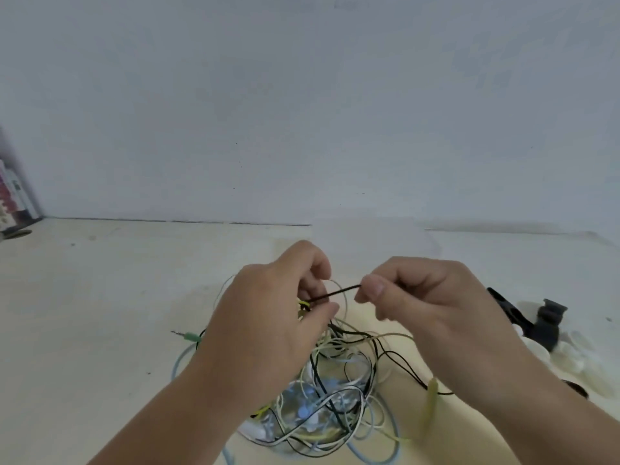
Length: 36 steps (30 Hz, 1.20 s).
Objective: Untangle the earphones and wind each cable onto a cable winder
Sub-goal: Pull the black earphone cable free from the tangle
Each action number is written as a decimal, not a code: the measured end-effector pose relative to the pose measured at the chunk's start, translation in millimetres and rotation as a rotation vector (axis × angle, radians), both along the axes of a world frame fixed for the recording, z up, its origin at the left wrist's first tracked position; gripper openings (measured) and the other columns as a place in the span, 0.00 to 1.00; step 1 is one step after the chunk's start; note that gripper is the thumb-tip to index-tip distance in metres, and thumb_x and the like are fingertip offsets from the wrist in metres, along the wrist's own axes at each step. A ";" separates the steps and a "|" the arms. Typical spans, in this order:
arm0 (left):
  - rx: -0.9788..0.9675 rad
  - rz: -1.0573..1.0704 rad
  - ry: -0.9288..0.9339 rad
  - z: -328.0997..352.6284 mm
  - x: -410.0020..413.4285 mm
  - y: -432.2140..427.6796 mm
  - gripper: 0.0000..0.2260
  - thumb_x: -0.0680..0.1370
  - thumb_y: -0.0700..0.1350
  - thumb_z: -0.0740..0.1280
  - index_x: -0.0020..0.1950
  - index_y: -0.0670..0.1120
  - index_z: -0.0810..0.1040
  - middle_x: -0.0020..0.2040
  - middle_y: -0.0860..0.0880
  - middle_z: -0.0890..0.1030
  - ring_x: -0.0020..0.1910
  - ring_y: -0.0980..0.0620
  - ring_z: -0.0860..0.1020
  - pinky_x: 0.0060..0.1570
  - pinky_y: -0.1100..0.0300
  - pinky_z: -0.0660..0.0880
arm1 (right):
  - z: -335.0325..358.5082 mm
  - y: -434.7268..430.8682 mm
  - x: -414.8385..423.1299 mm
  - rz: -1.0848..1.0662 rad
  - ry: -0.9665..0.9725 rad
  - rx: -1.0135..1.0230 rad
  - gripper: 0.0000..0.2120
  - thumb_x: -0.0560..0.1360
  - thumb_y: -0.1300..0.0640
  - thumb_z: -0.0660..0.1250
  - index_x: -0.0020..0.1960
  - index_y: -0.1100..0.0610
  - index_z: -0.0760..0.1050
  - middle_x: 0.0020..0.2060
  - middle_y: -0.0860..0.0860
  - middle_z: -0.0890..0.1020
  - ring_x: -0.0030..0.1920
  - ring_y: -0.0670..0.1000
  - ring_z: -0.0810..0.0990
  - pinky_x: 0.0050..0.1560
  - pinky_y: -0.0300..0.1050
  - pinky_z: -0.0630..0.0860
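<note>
A tangle of earphone cables [332,394] in white, black, pale green and light blue lies on the cream table below my hands. A short taut stretch of black cable [333,293] runs between both hands above the pile. My left hand [268,317] pinches its left end, where yellow strands bunch under the fingers. My right hand [419,297] pinches the right end between thumb and forefinger. A green audio plug [188,336] sticks out to the left of the pile.
Black cable winders [550,322] and white round ones [577,357] lie at the right on the table [100,313]. A pale wall rises behind the table. Books or boxes [15,196] stand at the far left edge.
</note>
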<state>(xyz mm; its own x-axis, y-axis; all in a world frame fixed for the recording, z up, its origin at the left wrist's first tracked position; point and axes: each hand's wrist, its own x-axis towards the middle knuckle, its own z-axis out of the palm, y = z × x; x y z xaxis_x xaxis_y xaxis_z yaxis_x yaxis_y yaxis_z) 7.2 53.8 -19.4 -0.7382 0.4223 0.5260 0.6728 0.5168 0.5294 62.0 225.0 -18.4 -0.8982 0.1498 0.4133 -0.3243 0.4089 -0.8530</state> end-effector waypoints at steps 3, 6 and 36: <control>-0.039 0.050 -0.007 0.8 -5.0 -4.3 0.09 0.72 0.47 0.76 0.45 0.57 0.77 0.39 0.61 0.81 0.32 0.70 0.73 0.36 0.73 0.67 | 3.4 -0.1 -1.2 0.136 0.039 -0.305 0.09 0.70 0.48 0.72 0.37 0.53 0.85 0.37 0.53 0.85 0.41 0.52 0.84 0.52 0.45 0.80; -0.100 0.064 0.002 4.2 -7.8 -8.7 0.02 0.71 0.51 0.71 0.42 0.58 0.80 0.40 0.63 0.81 0.41 0.67 0.75 0.46 0.62 0.69 | 11.8 0.2 -0.2 0.260 0.068 -0.641 0.08 0.65 0.52 0.69 0.33 0.55 0.83 0.43 0.57 0.86 0.39 0.55 0.86 0.49 0.49 0.82; 0.391 -0.097 -0.502 18.0 -16.5 -25.3 0.07 0.63 0.46 0.78 0.40 0.51 0.87 0.39 0.41 0.86 0.41 0.38 0.84 0.53 0.43 0.81 | 11.2 22.2 2.6 -0.201 -0.204 0.158 0.07 0.72 0.61 0.73 0.39 0.51 0.81 0.32 0.45 0.83 0.28 0.48 0.80 0.28 0.30 0.69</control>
<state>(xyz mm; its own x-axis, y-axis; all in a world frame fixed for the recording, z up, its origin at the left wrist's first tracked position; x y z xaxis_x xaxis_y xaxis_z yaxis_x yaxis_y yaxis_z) -9.3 28.5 -1.5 -0.9025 0.3471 0.2549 0.3282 0.1713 0.9289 64.5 247.1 -7.2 -0.9240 0.2805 0.2597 -0.0525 0.5800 -0.8130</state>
